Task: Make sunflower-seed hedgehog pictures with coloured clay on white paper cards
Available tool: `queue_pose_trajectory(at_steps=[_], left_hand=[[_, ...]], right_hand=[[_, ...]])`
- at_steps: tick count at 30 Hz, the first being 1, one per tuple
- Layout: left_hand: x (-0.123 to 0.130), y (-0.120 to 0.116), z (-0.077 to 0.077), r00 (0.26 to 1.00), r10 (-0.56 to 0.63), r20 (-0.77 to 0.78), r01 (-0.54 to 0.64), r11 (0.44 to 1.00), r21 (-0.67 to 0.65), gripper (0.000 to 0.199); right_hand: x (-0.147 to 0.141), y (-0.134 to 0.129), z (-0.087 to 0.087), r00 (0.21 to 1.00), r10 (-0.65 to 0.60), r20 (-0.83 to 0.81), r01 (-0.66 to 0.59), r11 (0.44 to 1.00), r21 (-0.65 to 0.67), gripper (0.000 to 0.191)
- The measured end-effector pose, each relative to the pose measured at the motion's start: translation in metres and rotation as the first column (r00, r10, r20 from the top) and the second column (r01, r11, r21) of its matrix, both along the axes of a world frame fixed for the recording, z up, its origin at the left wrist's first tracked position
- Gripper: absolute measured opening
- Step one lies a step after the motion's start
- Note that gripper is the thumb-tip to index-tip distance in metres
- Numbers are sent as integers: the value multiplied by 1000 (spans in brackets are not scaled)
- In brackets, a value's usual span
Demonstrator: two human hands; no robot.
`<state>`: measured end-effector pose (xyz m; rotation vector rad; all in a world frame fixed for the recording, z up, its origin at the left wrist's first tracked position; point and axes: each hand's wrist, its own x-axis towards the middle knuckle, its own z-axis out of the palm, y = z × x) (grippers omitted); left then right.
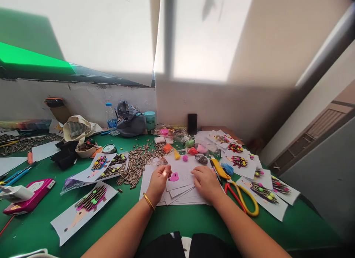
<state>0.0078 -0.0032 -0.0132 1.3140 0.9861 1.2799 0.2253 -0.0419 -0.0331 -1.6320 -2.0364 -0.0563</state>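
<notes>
White paper sheets (180,193) lie stacked on the green table in front of me. A flat magenta clay shape (174,177) sits on the top sheet between my hands. My left hand (160,178), with a gold bangle at the wrist, is at the shape's left edge; its fingers are closed together, and what they pinch, if anything, is too small to make out. My right hand (204,181) rests on the paper's right side, fingers spread and slightly bent, holding nothing. Beyond the hands are a yellow clay lump (176,154) and a magenta ball (185,158).
Sunflower seeds (135,163) are heaped left of the paper. Hedgehog pictures (85,210) lie at left, more (263,195) at right. Red-and-yellow scissors (245,200) lie beside my right hand. A pink power strip (30,197) is far left; a phone (192,123) leans on the wall.
</notes>
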Motion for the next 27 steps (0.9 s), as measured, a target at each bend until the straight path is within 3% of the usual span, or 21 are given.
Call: queue_pose_trajectory(at_steps=[2,6,10,17,22,27], left_hand=[[1,1,-1,999,-3,33,4,1000,-29,35],[3,0,-2,997,-54,55,59,994,-88,39],[4,-1,-2,995,-102,-8,101,993,-65,34],[7,-9,-5,964,-87,-253,128,980,152,29],[6,-12,-9,934,-89,-345,199,933,299,16],[8,-13,-9,917,-95,-388,249,896,368,17]], right_hand=[[0,1,-2,999,6,32,-5,999,-41,25],[-2,4,-6,998,5,60,-1,997,-77,30],[-3,5,-4,1000,-6,12,6,1000,4,33],[-25,-12,15,962,223,-161,-175,948,265,33],[-40,-21,14,915,317,-250,-242,926,290,49],[-34,-18,8,905,306,-295,-206,923,324,44]])
